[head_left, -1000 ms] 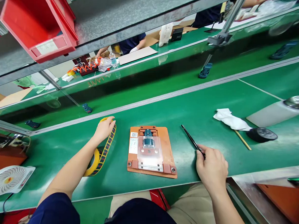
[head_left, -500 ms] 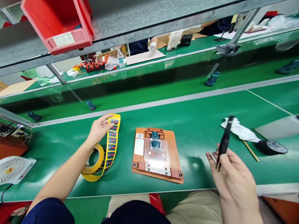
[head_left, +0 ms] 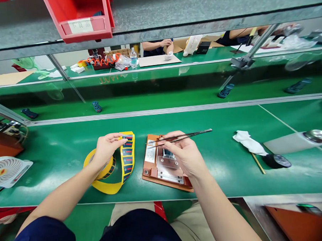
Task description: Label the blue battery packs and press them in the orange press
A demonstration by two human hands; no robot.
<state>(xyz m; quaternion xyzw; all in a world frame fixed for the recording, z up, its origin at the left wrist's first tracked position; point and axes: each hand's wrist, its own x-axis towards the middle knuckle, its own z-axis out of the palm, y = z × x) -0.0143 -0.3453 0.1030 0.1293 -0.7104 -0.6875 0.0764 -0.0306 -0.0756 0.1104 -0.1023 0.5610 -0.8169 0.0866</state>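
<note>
My left hand (head_left: 109,147) pinches the upper end of a yellow strip of dark labels (head_left: 127,160), which curves down to its roll (head_left: 106,188) lying on the green bench. In my right hand (head_left: 187,153) is a pair of dark tweezers (head_left: 196,133), held nearly level with the tips pointing left toward the strip. A small gap shows between the tips, and they are apart from the labels. Beneath my right hand lies an orange-brown fixture (head_left: 146,173) with a clear plate (head_left: 165,166) and a dark blue part (head_left: 167,154), partly hidden by the hand.
On the right are a white cloth (head_left: 247,141), a thin stick (head_left: 258,163), a black round object (head_left: 277,160) and a pale bottle (head_left: 287,142). A white fan (head_left: 8,173) stands left. Dark blue housings (head_left: 96,107) lie beyond the rail. A red bin (head_left: 84,28) hangs above.
My right hand has moved left from the bench's right side to above the fixture, turning the tweezers from upright to nearly level. My left hand still pinches the strip.
</note>
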